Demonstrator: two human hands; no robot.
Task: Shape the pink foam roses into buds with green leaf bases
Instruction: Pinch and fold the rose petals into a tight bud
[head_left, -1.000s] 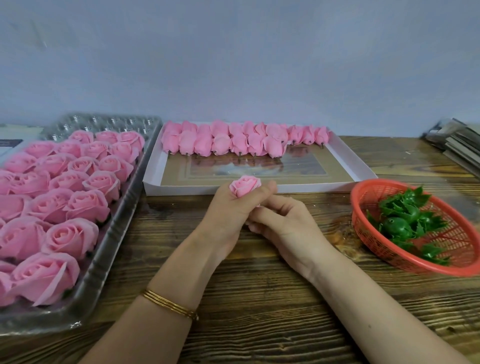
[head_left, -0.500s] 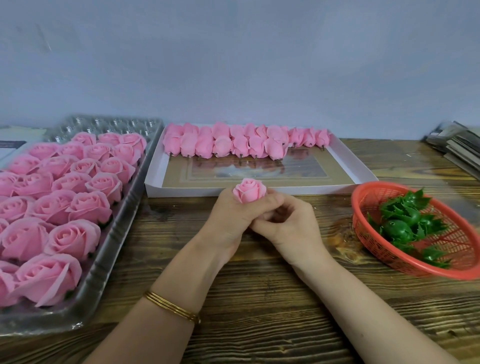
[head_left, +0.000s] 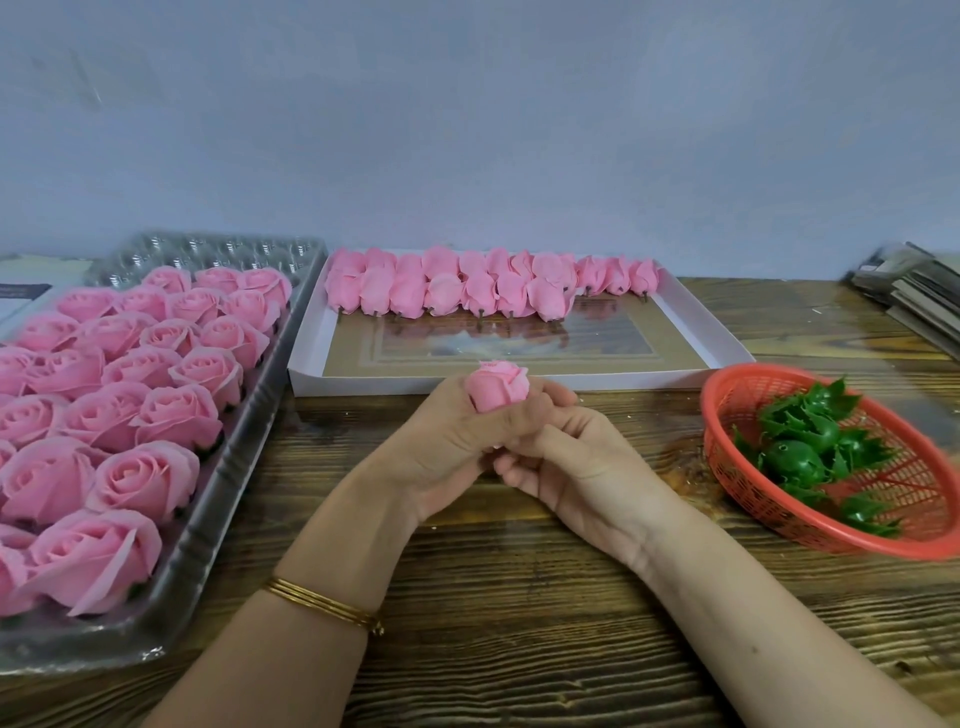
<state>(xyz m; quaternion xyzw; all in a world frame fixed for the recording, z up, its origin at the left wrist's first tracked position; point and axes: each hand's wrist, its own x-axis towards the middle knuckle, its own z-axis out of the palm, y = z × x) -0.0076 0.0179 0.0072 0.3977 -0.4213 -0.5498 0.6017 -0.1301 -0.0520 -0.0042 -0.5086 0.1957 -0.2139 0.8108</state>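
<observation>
A pink foam rose, squeezed into a bud, pokes up out of my left hand, whose fingers wrap round its lower part. My right hand is curled against the left from the right, fingers at the underside of the bud; what they touch is hidden. Several open pink roses fill a clear plastic tray at the left. Several finished buds lie in a row at the back of a white box lid. Green leaf bases sit in a red basket at the right.
The wooden table runs to a grey wall behind. A stack of flat papers or boards lies at the far right edge. Another flat sheet shows behind the plastic tray at the far left.
The bud has risen further out of my left fist and turned a little. Both hands stay pressed together in the same spot on the table.
</observation>
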